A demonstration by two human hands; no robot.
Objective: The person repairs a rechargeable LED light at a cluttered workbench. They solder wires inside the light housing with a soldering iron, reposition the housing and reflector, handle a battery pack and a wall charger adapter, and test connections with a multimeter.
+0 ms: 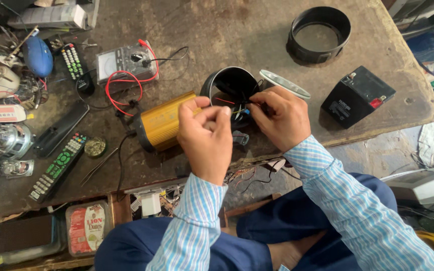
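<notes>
My left hand [206, 138] and my right hand [280, 118] meet over thin wires [238, 109] coming out of a black round lamp housing [229, 85] lying on its side on the worn workbench [237, 35]. Both hands pinch the wires between thumb and fingers. A gold metal box [164, 123] lies just left of my left hand, partly behind it. A round reflector disc [283, 83] leans beside the housing, just above my right hand.
A black ring [319, 34] sits at the back right, a black battery [357, 95] at the right. A multimeter [125, 61] with red leads, remote controls [59, 165] and clutter fill the left. Boxes and parts sit in an open drawer [84, 228] below.
</notes>
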